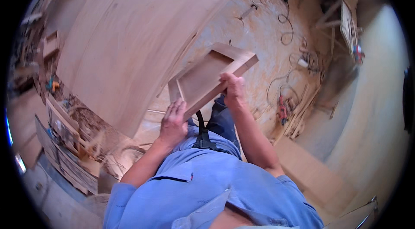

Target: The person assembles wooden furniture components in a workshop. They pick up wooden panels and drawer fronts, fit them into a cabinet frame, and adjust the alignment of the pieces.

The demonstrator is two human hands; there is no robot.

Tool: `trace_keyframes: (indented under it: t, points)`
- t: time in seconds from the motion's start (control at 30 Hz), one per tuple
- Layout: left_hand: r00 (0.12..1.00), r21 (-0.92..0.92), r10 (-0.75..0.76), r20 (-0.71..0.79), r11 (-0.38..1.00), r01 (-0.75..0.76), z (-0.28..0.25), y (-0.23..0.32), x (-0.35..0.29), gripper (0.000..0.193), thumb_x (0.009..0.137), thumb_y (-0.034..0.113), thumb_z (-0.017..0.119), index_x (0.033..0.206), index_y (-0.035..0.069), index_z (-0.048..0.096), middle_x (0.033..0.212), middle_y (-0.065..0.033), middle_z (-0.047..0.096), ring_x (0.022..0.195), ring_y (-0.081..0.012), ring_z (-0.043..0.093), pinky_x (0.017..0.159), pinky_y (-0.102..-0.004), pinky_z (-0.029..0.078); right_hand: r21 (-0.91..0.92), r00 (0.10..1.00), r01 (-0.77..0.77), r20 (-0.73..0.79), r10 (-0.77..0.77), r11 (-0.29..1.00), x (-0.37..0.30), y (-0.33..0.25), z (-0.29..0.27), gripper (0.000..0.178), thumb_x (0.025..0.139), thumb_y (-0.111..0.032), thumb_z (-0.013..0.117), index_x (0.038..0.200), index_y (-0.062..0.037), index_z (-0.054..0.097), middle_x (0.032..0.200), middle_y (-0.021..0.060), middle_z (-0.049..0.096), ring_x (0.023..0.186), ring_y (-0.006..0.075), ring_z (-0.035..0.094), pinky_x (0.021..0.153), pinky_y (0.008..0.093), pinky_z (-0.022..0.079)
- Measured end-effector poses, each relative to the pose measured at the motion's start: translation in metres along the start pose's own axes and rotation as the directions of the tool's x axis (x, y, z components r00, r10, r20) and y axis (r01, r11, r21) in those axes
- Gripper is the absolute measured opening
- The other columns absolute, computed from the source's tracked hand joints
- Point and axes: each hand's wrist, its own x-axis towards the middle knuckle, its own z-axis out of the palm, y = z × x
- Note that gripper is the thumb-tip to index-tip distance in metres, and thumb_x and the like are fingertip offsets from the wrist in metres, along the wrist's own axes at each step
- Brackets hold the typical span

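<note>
A pale wooden frame with a recessed panel (pixel 202 77), like a small cabinet door, is held tilted in front of my waist. My left hand (pixel 173 121) grips its near left corner, with the fingers laid over the wood. Farther along the near edge, my right hand (pixel 234 88) is closed round the rail, thumb on top. The undersides of both grips are hidden by the frame. Just beyond the frame, to the left, lies a large wooden board (pixel 134 34), apart from my hands.
Red corded power tools (pixel 282 110) and a cable (pixel 287 25) lie on the dusty floor at right. Wood offcuts and shavings (pixel 90 121) pile up at left, near a small wooden box (pixel 51 44). A wooden stand (pixel 335 10) is at the far right.
</note>
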Motion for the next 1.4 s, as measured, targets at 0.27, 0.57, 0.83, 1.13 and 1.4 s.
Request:
trace_keyframes:
  t: [0.27,0.57,0.83,1.13,1.4]
  points:
    - [0.846,0.028,-0.325,-0.423,0.928,0.371,0.027,0.027,0.013,0.057,0.074,-0.009,0.055,0.131,-0.005,0.06,0.13,-0.0274,0.063,0.121,-0.0455,0.06,0.106,-0.0488,0.05,-0.226,0.942,-0.026,0.321,0.1,0.974,0.033,-0.043,0.055,0.023,0.079,-0.013,0.072,0.088,0.0078,0.069,0.082,0.0148,0.067,0.071,0.0274,0.067,0.059,0.0406,0.057]
    - [0.657,-0.052,-0.501,-0.563,0.815,0.577,0.038,0.043,0.027,0.044,0.08,-0.009,0.064,0.123,-0.001,0.063,0.121,-0.0245,0.067,0.111,-0.0453,0.064,0.093,-0.0492,0.053,-0.277,0.867,-0.004,0.477,0.141,0.961,0.058,-0.026,0.084,0.038,0.075,-0.014,0.073,0.104,0.0067,0.059,0.084,0.0159,0.066,0.068,0.0264,0.067,0.057,0.0385,0.057]
    - [0.34,-0.335,-0.559,-0.756,0.778,0.532,0.056,0.007,0.03,0.045,0.085,0.005,0.082,0.125,-0.001,0.064,0.122,-0.0175,0.068,0.107,-0.0332,0.068,0.087,-0.0424,0.055,-0.218,0.8,0.067,0.595,0.079,0.974,0.056,-0.039,0.11,0.039,0.081,-0.017,0.076,0.109,0.0035,0.059,0.088,0.0149,0.067,0.071,0.0238,0.068,0.056,0.0372,0.057]
    - [-0.033,-0.723,-0.726,-0.686,0.678,0.132,0.105,0.009,0.062,0.045,0.092,0.005,0.078,0.128,-0.011,0.057,0.127,-0.0165,0.063,0.116,-0.0231,0.062,0.099,-0.0354,0.053,-0.093,0.637,0.006,0.768,0.068,0.996,0.106,-0.019,0.075,0.044,0.09,-0.01,0.067,0.132,-0.0025,0.056,0.121,0.0132,0.067,0.108,0.0239,0.068,0.09,0.0398,0.057]
    - [-0.003,-0.686,-0.692,-0.722,0.715,0.132,0.143,-0.041,0.062,0.049,0.093,0.012,0.078,0.132,-0.007,0.057,0.131,-0.0125,0.063,0.115,-0.0193,0.062,0.099,-0.0302,0.049,-0.092,0.428,0.749,0.824,-0.372,0.656,0.221,-0.004,0.088,0.088,0.073,0.006,0.071,0.154,-0.0056,0.036,0.151,0.0157,0.05,0.146,0.0293,0.042,0.115,0.0431,0.038]
